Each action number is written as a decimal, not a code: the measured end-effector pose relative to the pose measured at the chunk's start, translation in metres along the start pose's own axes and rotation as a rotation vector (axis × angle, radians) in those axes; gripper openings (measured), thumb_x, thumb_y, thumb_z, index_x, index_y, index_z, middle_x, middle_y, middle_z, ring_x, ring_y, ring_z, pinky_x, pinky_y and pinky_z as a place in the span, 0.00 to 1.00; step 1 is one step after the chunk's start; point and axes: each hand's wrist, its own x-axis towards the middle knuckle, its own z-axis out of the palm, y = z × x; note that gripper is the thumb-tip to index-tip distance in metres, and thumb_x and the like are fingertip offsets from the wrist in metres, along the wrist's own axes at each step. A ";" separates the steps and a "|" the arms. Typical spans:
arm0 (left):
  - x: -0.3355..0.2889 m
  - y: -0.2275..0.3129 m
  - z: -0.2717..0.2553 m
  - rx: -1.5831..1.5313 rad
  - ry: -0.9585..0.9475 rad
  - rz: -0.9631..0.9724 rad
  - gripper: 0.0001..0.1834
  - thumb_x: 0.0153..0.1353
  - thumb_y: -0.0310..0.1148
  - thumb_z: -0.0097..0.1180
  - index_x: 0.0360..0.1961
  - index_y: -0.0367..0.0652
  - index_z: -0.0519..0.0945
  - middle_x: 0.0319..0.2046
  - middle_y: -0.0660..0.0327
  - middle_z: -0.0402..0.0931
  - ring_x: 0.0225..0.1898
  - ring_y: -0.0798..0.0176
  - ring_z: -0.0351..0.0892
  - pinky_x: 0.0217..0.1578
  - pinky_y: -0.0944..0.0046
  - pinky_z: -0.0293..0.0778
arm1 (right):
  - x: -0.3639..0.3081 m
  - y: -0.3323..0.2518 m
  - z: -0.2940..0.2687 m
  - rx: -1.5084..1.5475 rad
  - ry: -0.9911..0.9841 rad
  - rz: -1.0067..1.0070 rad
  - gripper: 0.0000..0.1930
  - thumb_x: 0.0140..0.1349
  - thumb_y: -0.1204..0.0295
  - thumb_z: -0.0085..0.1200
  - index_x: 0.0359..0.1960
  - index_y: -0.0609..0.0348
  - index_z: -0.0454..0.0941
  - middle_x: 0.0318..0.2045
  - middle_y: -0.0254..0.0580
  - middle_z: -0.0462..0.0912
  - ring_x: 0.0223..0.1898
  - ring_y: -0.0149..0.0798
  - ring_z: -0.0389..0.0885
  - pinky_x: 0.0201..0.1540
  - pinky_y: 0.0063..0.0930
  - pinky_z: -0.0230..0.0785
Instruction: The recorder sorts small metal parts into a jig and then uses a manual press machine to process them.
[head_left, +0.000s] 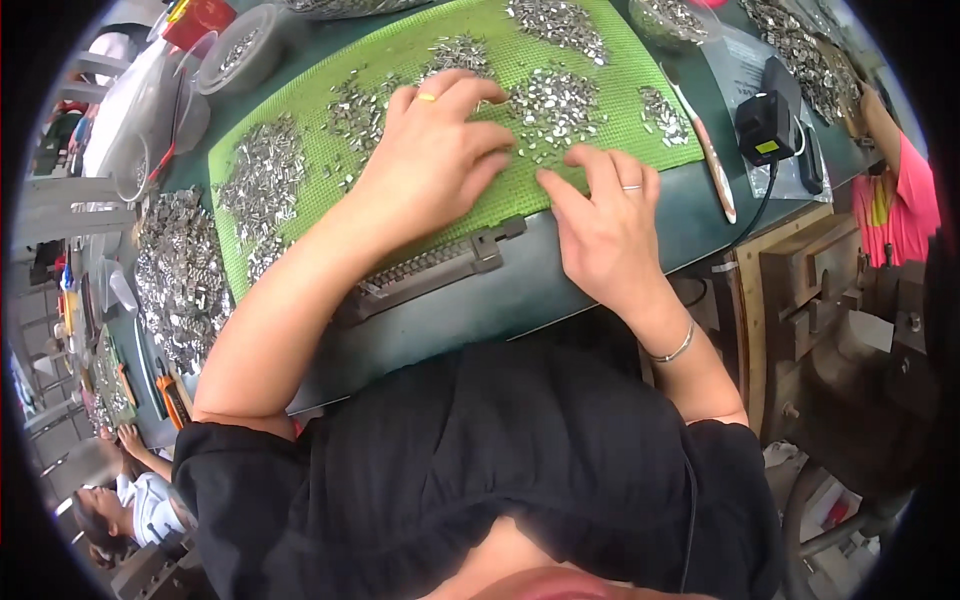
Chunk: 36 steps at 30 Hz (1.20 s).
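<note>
My left hand (435, 150) reaches over a green textured mat (400, 205), its bent fingers apart among piles of small silvery metal pieces (552, 103). My right hand (605, 225) is at the mat's near edge, thumb and index finger bent with a gap between their tips. I can make out nothing held in either hand, though a tiny piece could be hidden. Below them, a long dark fixture (430, 272) with a row of small parts along it lies at the mat's front edge, partly behind my left forearm. Its raised end block is near my right thumb.
A heap of metal parts (183, 280) lies left of the mat; plastic tubs (240, 50) stand behind it. At right are a tweezers-like tool (715, 165), a black adapter (768, 125) with a cable, and another person's arm (880, 125). Another person (130, 510) sits at lower left.
</note>
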 end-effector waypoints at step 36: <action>-0.096 0.042 -0.029 -0.134 0.111 -0.205 0.07 0.48 0.25 0.65 0.29 0.45 0.81 0.33 0.65 0.81 0.36 0.59 0.78 0.42 0.55 0.61 | 0.034 -0.057 0.011 0.359 -0.268 -0.199 0.05 0.49 0.81 0.54 0.27 0.59 0.74 0.33 0.44 0.75 0.41 0.49 0.75 0.43 0.39 0.65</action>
